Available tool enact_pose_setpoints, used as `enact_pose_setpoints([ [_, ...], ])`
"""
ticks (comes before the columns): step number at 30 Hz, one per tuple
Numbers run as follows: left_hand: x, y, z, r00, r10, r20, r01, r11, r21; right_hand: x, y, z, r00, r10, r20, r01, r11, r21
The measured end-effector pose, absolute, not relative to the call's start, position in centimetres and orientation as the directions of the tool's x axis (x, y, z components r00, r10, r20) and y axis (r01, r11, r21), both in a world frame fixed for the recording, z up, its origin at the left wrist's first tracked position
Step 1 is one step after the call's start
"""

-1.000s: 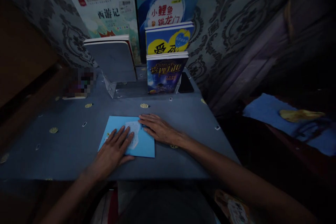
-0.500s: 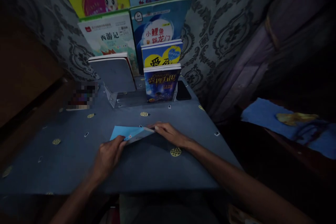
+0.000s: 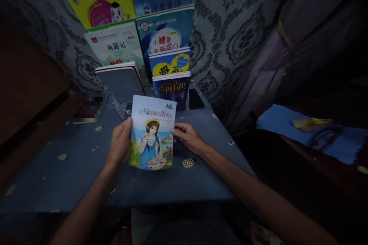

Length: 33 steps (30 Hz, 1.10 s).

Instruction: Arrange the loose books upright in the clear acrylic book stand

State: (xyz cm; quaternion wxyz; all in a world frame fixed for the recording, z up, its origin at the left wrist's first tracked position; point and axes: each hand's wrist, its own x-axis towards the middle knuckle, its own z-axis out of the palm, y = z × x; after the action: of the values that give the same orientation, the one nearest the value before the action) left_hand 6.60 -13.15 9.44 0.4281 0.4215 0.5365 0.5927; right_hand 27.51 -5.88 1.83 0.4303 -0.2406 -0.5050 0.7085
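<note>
I have the book (image 3: 152, 134) raised over the middle of the table (image 3: 86, 183), between its near and far edges, cover facing me. The left hand (image 3: 119, 139) has its fingers gripping one side, the right hand (image 3: 191, 138) the other, probably to steady it without covering the picture. Toward the far edge, other books (image 3: 117, 46) stand in tiers, likely so their covers show; the phone (image 3: 196, 98) lies near the far right corner.

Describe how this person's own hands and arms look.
The left hand and right hand are bare, without gloves. Both forearms are slim and uncovered, with no sleeve, watch or bracelet in sight. Each hand is partly hidden, so rings cannot be ruled out.
</note>
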Motion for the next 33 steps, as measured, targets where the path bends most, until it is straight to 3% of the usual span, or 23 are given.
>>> enact_pose_setpoints([
  [2,7.1,-12.2,7.7,-0.309,0.95,-0.046,-0.202,-0.019,0.979,28.2,-5.9,2.1,-0.514,0.856,0.058,-0.341,-0.142,-0.929],
  [5,6.9,-10.9,4.7,-0.312,0.937,-0.156,-0.231,0.085,0.969,29.1,-6.0,1.9,-0.544,0.839,-0.025,-0.232,-0.179,-0.956],
  [11,4.3,-9.7,1.4,-0.233,0.97,-0.072,0.331,0.149,0.932,29.4,-5.6,0.2,-0.447,0.891,-0.08,0.009,-0.084,-0.996],
  [13,4.0,-10.0,1.9,-0.203,0.979,0.001,0.598,0.123,0.792,29.5,-5.4,-0.2,-0.398,0.916,-0.053,0.13,-0.001,-0.991],
  [15,4.2,-10.5,2.7,-0.154,0.986,0.057,0.865,0.107,0.489,29.8,-5.1,-0.3,-0.363,0.932,-0.018,0.25,0.079,-0.965],
  [17,4.8,-10.9,3.2,-0.101,0.991,0.083,0.969,0.079,0.235,30.1,-5.0,-0.3,-0.346,0.938,0.028,0.337,0.152,-0.929],
  [20,5.6,-10.8,3.2,0.047,0.989,0.143,0.99,-0.065,0.126,30.4,-5.1,-0.3,-0.336,0.931,0.143,0.413,0.282,-0.866],
  [23,5.9,-9.7,2.2,0.166,0.969,0.183,0.974,-0.19,0.12,30.2,-5.4,-0.7,-0.328,0.902,0.282,0.479,0.416,-0.773],
  [27,6.0,-8.0,1.2,0.205,0.958,0.201,0.965,-0.232,0.123,29.7,-5.4,-1.5,-0.406,0.805,0.432,0.488,0.591,-0.643],
  [30,6.3,-7.2,1.3,0.214,0.953,0.214,0.963,-0.242,0.116,29.5,-4.9,-2.0,-0.48,0.749,0.458,0.466,0.659,-0.59],
  [33,6.7,-6.9,1.7,0.2,0.96,0.197,0.972,-0.22,0.087,29.4,-4.0,-2.2,-0.509,0.762,0.4,0.518,0.643,-0.565],
])
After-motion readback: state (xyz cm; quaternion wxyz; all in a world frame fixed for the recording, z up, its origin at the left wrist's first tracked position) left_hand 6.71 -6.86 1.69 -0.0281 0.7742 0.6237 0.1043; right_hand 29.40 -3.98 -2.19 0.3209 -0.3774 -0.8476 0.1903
